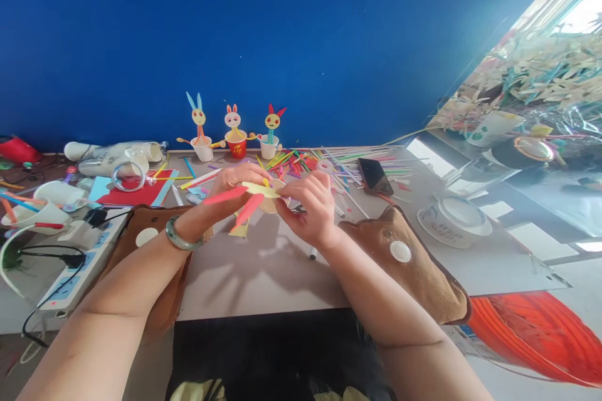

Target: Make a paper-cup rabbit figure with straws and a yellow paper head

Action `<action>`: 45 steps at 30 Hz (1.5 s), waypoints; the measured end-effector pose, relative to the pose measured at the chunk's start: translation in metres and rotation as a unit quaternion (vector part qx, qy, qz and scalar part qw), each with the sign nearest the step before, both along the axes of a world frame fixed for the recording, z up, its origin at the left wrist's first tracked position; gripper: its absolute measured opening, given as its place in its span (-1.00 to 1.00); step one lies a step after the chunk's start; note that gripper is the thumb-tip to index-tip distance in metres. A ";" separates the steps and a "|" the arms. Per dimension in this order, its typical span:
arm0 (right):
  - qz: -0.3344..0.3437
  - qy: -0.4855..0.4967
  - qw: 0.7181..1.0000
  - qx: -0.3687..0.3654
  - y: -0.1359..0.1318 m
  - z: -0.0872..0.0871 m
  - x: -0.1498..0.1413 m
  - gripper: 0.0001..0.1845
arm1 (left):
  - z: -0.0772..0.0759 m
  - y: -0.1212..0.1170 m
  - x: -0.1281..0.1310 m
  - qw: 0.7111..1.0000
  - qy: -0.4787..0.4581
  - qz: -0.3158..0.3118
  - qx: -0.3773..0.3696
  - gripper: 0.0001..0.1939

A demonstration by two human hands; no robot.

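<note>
From the head view, with the hands as the clock's middle, a grey surface (263, 291) sits before a blue wall (301, 44). A bright window (583, 9) is at 2 o'clock.

The yellow paper piece (258, 189) is in the middle, up off the surface, with two red strips (221, 195) poking out toward 8 o'clock. The left hand (241, 180) has its fingers closed on its far side, and the right hand (310, 207) pinches its edge at 3 o'clock.

Three paper dolls (232, 118) stand in three cups around 11 and 12 o'clock: one red cup (236, 145), two white cups (203, 150). One black phone (375, 175) and one bowl (454, 219) are near 3 o'clock. Two brown bags (404, 263) lie at 4 and 8 o'clock. Lots of colored sticks (301, 163), too many to count, lie past the hands.

The near edge runs along 6 o'clock, with black cloth (277, 351) below it. There is room to move between the brown bags, but the sticks crowd the far side.
</note>
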State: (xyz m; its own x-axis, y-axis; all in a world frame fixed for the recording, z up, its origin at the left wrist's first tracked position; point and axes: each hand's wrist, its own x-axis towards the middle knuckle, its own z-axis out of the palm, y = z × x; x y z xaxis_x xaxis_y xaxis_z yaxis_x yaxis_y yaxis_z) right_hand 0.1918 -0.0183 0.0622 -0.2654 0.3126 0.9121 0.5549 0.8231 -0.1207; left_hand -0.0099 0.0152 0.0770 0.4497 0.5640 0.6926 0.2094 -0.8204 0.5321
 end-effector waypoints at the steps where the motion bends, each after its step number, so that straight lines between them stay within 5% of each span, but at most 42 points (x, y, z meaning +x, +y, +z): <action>1: -0.002 -0.009 1.000 0.022 -0.001 0.001 0.001 -0.93 | 0.001 -0.001 -0.001 1.000 -0.001 -0.023 0.005 -0.62; 5: -0.009 -0.040 0.996 0.083 -0.005 0.004 0.004 -0.93 | 0.000 0.003 -0.001 0.992 -0.052 -0.061 0.095 -0.68; 18: -0.010 -0.054 0.991 0.126 -0.009 0.003 0.008 -0.92 | -0.002 -0.002 0.002 0.973 0.005 0.023 0.231 -0.89; 31: -0.044 -0.079 0.987 0.133 -0.009 0.002 0.010 -0.92 | 0.017 -0.022 0.002 0.944 0.081 0.055 0.315 -0.79; 45: 0.010 -0.061 0.982 0.176 -0.012 0.001 0.015 -0.85 | 0.026 -0.039 -0.011 0.888 0.159 0.088 0.423 -0.67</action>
State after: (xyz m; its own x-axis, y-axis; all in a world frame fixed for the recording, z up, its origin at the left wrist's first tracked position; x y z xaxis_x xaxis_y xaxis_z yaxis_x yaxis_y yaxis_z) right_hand 0.2069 -0.0303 0.0628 -0.3826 -0.0227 0.9236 0.5306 0.8130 0.2398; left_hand -0.0209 -0.0237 0.1035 0.6544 -0.0167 0.7559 0.4037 -0.8376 -0.3680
